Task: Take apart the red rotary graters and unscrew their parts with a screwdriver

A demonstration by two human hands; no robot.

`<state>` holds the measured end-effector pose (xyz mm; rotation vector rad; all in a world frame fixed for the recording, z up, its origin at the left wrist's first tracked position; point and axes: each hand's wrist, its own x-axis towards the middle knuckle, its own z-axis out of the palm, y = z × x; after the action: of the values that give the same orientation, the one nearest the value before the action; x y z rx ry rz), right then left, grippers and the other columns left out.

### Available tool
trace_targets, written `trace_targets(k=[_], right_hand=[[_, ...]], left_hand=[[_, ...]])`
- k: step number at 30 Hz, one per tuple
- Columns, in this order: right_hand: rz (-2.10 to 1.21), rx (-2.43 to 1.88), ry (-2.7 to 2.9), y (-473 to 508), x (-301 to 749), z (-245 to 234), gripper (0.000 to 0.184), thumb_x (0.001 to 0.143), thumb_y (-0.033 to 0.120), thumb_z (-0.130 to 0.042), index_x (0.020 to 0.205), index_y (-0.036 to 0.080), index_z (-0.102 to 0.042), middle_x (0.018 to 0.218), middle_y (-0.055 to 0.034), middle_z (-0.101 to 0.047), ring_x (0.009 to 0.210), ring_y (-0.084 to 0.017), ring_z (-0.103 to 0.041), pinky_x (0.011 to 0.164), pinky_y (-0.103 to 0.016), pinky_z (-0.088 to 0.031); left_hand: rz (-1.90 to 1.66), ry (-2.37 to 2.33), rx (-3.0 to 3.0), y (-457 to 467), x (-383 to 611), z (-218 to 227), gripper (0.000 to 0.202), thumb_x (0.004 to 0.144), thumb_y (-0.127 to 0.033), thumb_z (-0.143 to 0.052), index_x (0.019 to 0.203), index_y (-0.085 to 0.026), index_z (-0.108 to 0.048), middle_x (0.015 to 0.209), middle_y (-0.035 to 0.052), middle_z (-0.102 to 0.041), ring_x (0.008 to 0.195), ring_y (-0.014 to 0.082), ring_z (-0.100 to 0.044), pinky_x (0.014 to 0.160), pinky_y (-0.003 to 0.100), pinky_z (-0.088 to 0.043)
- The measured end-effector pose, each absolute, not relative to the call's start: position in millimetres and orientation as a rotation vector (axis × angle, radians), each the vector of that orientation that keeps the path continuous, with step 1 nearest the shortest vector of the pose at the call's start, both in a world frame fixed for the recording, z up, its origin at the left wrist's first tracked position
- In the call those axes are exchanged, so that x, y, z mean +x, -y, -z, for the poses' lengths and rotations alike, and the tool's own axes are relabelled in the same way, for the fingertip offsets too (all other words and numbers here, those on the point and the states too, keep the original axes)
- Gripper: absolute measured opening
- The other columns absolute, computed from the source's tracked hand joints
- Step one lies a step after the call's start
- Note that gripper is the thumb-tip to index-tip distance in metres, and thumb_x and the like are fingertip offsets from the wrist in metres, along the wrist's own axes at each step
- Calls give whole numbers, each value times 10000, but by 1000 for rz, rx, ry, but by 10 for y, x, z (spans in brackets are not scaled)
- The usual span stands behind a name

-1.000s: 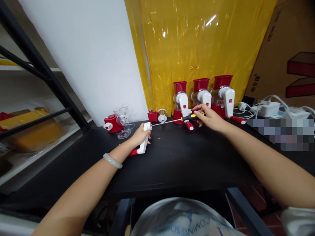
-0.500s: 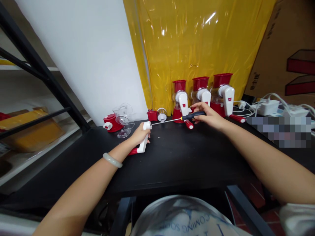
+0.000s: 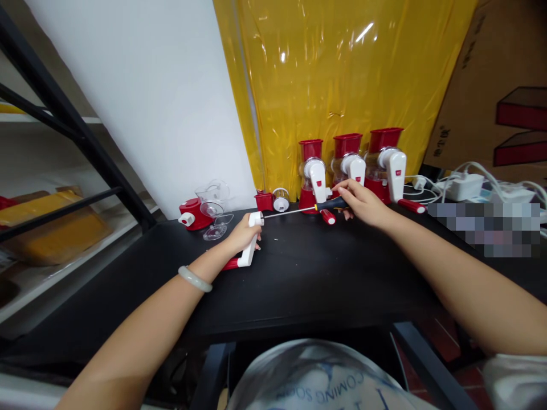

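Note:
My left hand (image 3: 244, 234) is wrapped round a white crank handle (image 3: 247, 257) with a red grip, holding it above the black table. In my right hand (image 3: 361, 202) is a screwdriver (image 3: 331, 203) with a dark handle and a yellow ring, gripped by fingers and thumb. Its long shaft runs left, and the tip meets the socket at the upper end of the crank handle; the tip itself is hidden inside. A tiny metal piece (image 3: 276, 240), too small to name, lies on the table just right of my left hand.
Three red-and-white rotary graters (image 3: 311, 151) stand along the back. A red grater base (image 3: 194, 213) and clear plastic parts (image 3: 216, 212) sit at the back left. A red part (image 3: 264, 200) and a grater drum (image 3: 281, 200) lie between. White chargers and cables (image 3: 468, 185) are at right.
My right hand's fingers have closed further round the screwdriver handle and shifted their grip. My left hand and the crank handle stay in place.

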<state>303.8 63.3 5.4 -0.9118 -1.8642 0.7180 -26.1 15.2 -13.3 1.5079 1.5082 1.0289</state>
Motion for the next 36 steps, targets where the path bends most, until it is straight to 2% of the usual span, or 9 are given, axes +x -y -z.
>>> trace_targets(k=[8, 12, 15, 21, 23, 25, 28, 31, 36], right_hand=[[-847, -804, 1749, -686, 3026, -25, 279, 861, 459, -596, 1028, 241, -547, 827, 0, -578, 534, -100, -558, 496, -276, -510], [-887, -774, 1682, -676, 3029, -30, 289, 816, 417, -661, 1041, 255, -577, 945, -12, -574, 739, -139, -623, 657, -317, -578], [-881, -735, 1659, -690, 3043, -22, 333, 768, 385, -713, 1048, 264, -581, 1000, -16, -583, 887, -175, -627, 773, -365, -582], [-723, -776, 1710, -703, 3064, 0, 393, 756, 414, -716, 1073, 257, -545, 994, -36, -605, 956, -218, -625, 847, -434, -552], [-650, -827, 1743, -669, 3059, -15, 380, 813, 463, -646, 1103, 253, -518, 938, -34, -601, 860, -206, -647, 794, -420, -562], [-637, -890, 1773, -626, 3053, -39, 383, 873, 507, -545, 1151, 252, -478, 850, -24, -598, 681, -183, -646, 651, -382, -566], [-566, -994, 1813, -589, 3052, -69, 357, 917, 511, -461, 1151, 242, -471, 732, -3, -583, 505, -151, -579, 505, -323, -496], [-491, -998, 1835, -611, 3060, -71, 311, 909, 474, -500, 1112, 239, -487, 741, 3, -574, 500, -127, -544, 504, -297, -461], [-672, -827, 1787, -668, 3056, -39, 342, 867, 449, -577, 1125, 253, -465, 835, 11, -526, 538, -106, -530, 475, -273, -457]], left_hand=[[-1034, -1514, 1508, -150, -251, 122, 344, 712, -126, -496, 1030, -192, -385, 685, -45, -461, 545, 123, -526, 372, 247, -506], [-1038, -1521, 1498, -148, -247, 121, 333, 708, -120, -498, 1012, -194, -382, 685, -46, -463, 532, 120, -525, 369, 245, -502], [-1023, -1519, 1498, -146, -247, 129, 329, 706, -117, -499, 1003, -196, -382, 686, -45, -469, 530, 120, -533, 373, 244, -503], [-1007, -1503, 1518, -155, -255, 154, 331, 713, -114, -493, 1011, -202, -381, 680, -45, -472, 532, 129, -537, 367, 256, -506], [-1001, -1507, 1513, -153, -253, 150, 327, 716, -115, -492, 1010, -201, -378, 679, -44, -473, 528, 128, -536, 367, 257, -506], [-995, -1511, 1511, -148, -251, 141, 323, 718, -115, -491, 1008, -199, -378, 678, -43, -476, 519, 126, -534, 366, 255, -503], [-992, -1517, 1515, -141, -248, 133, 324, 719, -119, -494, 1010, -200, -379, 681, -43, -478, 509, 122, -533, 369, 255, -502], [-986, -1521, 1511, -142, -249, 138, 332, 713, -121, -501, 1014, -200, -385, 690, -41, -476, 527, 125, -541, 373, 253, -506], [-1011, -1508, 1501, -150, -254, 143, 329, 708, -119, -502, 1006, -201, -387, 706, -37, -472, 559, 127, -542, 373, 243, -504]])
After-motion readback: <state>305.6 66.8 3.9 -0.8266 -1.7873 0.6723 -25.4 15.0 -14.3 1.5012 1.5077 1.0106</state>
